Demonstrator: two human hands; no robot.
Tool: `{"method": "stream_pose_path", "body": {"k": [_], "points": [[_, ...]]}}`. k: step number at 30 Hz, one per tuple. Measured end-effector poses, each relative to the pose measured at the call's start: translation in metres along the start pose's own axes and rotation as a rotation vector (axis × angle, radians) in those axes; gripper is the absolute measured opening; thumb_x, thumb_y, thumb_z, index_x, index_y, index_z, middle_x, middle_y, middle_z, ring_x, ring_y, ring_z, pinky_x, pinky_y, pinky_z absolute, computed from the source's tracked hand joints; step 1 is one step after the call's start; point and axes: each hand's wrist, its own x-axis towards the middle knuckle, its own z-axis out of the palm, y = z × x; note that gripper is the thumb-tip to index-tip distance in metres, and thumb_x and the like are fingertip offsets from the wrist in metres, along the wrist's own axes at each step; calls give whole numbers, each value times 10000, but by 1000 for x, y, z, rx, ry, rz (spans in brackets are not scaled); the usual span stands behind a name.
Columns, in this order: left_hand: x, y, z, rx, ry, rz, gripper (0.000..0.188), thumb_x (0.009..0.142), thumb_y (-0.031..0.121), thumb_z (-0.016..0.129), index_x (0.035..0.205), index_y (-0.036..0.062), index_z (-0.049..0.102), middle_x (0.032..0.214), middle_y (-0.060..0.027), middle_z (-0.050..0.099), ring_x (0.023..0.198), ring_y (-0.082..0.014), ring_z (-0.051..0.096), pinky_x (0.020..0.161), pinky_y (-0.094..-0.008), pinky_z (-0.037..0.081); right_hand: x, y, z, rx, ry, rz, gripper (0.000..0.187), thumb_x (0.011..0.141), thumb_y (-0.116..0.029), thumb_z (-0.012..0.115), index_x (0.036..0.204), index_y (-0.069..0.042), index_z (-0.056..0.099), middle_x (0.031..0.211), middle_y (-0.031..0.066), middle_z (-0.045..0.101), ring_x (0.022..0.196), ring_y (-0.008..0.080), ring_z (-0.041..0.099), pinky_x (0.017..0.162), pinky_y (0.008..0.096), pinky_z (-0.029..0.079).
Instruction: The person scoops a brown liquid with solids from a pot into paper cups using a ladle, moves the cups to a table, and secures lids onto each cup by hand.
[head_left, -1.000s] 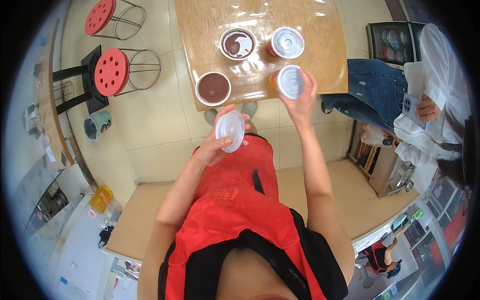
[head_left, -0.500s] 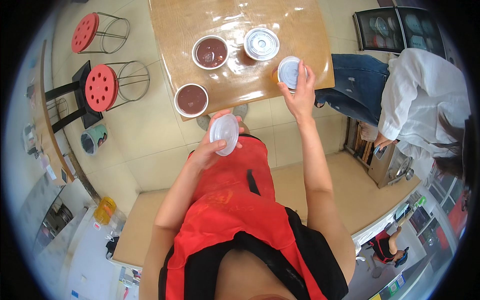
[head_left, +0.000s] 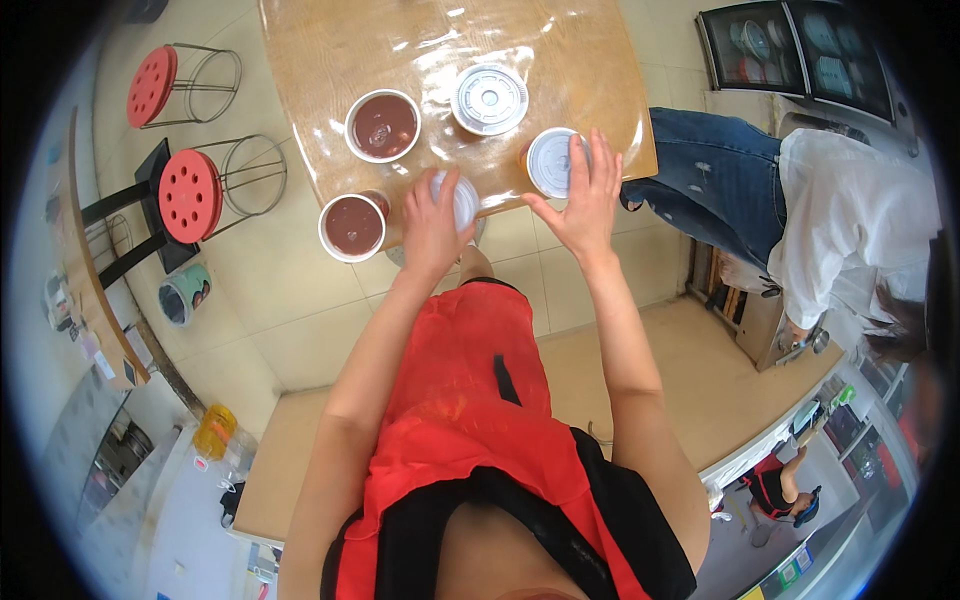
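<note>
My left hand (head_left: 432, 225) is closed round a translucent plastic lid (head_left: 464, 203) at the table's near edge. My right hand (head_left: 585, 205) has its fingers stretched out along the right rim of a lidded cup (head_left: 549, 163), the thumb apart and nothing gripped. Farther in, a second cup with a clear ridged lid (head_left: 490, 100) stands upright. Two uncovered white-rimmed cups hold a dark reddish-brown liquid: one cup (head_left: 383, 126) lies to the left of the ridged lid, the other cup (head_left: 352, 228) at the near left corner beside my left hand.
The cups stand on a glossy wooden table (head_left: 330, 50). At the right, a person in a white shirt (head_left: 840, 200) and jeans stands close to the table. Red stools (head_left: 190, 196) and a bin (head_left: 186, 295) are at the left. Behind me runs a tan surface (head_left: 690, 385); another person (head_left: 775, 490) is far right.
My left hand has carried the lid forward to the table edge and turned palm down. My right hand's fingers have straightened along the right-hand cup's lid. The person in white has shifted slightly.
</note>
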Motion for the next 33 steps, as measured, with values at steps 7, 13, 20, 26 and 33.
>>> {"method": "stream_pose_path", "body": {"k": [7,13,20,26,33], "points": [[25,11,8,146,-34,78,923,703,296,825,1454,52,348,1495,-192,315,1375,-411,295,1117,-496,275,1,8,7,36,-52,-57,823,754,-455,761,1400,-59,441,1442,161,415,1317,374,400,1095,520,303],[44,61,23,-602,23,213,741,801,-8,601,1478,10,300,1522,-183,329,1404,-360,314,1141,-454,278,8,6,2,7,-108,-112,711,740,-370,782,1365,-155,520,1442,173,416,1276,373,433,1057,514,347],[52,61,31,-730,-57,219,671,814,-79,515,1458,20,357,1483,-173,399,1375,-361,368,1137,-428,301,15,6,1,-45,-155,-194,612,727,-287,760,1310,-283,575,1439,119,454,1308,375,434,1019,532,397],[53,63,21,-1309,-290,-120,627,865,-55,475,1474,25,348,1502,-124,381,1370,-272,387,1087,-369,389,8,12,12,-129,-79,-292,533,762,-272,732,1275,-338,605,1444,93,462,1298,374,458,1030,533,389],[47,81,20,-1184,-94,-89,634,886,10,512,1487,18,311,1523,-178,332,1382,-297,370,1107,-407,358,-7,26,30,115,51,-220,684,747,-223,758,1384,-208,509,1467,144,413,1319,410,433,1030,533,407]]}}
